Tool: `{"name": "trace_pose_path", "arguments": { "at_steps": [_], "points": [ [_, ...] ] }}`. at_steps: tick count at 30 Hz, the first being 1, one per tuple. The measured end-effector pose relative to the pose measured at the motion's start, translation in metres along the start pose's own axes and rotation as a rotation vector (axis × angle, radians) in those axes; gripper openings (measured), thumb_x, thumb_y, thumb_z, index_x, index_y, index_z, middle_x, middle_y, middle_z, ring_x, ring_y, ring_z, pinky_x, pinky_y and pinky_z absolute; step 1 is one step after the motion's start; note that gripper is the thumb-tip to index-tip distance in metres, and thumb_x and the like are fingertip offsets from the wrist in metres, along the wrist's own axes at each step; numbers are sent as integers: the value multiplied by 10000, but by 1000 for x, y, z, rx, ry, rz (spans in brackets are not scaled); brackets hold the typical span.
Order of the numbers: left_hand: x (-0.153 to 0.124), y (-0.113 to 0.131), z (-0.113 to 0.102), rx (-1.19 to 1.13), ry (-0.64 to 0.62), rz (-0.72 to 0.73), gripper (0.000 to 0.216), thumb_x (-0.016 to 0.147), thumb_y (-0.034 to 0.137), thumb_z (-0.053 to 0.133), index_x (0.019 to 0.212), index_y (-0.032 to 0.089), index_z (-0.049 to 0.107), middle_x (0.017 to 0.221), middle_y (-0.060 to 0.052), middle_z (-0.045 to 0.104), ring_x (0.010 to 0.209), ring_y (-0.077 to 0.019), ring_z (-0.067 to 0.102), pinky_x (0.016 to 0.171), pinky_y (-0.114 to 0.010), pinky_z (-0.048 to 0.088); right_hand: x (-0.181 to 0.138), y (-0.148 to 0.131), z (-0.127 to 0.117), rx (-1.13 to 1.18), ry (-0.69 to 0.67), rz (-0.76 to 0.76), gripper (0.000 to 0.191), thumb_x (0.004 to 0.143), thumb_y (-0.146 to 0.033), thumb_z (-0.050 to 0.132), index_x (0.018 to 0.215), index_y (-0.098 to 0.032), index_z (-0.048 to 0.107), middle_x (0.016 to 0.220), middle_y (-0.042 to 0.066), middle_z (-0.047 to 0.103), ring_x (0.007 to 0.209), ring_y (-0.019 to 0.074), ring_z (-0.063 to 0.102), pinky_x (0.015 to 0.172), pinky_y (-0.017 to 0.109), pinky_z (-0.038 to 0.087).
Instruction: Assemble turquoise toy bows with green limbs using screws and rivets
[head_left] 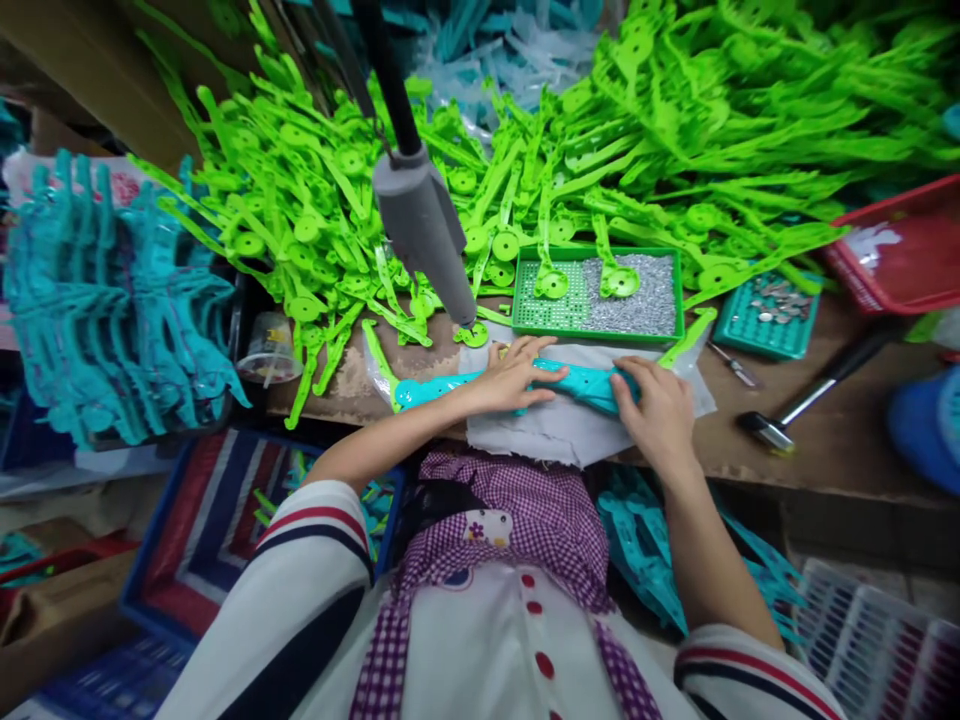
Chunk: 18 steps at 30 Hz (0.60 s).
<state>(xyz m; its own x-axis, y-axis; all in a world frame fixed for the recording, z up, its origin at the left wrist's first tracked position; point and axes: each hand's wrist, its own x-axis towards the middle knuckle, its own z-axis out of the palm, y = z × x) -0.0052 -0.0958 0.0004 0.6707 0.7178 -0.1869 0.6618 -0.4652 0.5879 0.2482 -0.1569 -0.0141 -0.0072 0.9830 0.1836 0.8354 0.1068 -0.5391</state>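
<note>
A long teal plastic piece [585, 380] with a lime-green arm sticking out at each end lies across a white cloth [555, 435] at the bench's front edge. My left hand [517, 375] is over its middle, fingers spread along the top and far side, thumb at the near side. Around the right part of the piece, my right hand [660, 410] is closed, thumb in front. The undersides of both hands are hidden. Just beyond my left hand, a grey pointed tool [424, 230] hangs nose down over a lime-green round-ended arm [472, 335].
Heaped lime-green arms [675, 110] cover the bench's back. A green basket [600, 330] holds small metal pieces; a teal tray [769, 320] holds metal bits. A hammer [817, 390] and screwdriver [735, 365] lie right. Stacked teal pieces [97, 300] and a plastic cup [268, 348] stand left.
</note>
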Motion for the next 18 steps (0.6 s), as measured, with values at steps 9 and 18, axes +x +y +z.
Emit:
{"name": "trace_pose_path", "arguments": {
  "at_steps": [9,18],
  "points": [
    [12,29,5,42,108,165,793,847,423,795,1550,347,437,1697,-136,261,1520,-422,269,1183,-655,250,-43,41,-40,273,385,368,373,950,-523,577,1069,-210,743,1068,110,758,986,277,718,915,471,571],
    [85,61,35,-46,-90,210,865,745,416,821,1497,199,455,1397,-166,573,1277,-366,556,1063,-490,461,-8,70,-34,539,-20,572,523,814,-684,670,965,-183,689,730,80,754,418,172,583,374,298,442]
  ]
}}
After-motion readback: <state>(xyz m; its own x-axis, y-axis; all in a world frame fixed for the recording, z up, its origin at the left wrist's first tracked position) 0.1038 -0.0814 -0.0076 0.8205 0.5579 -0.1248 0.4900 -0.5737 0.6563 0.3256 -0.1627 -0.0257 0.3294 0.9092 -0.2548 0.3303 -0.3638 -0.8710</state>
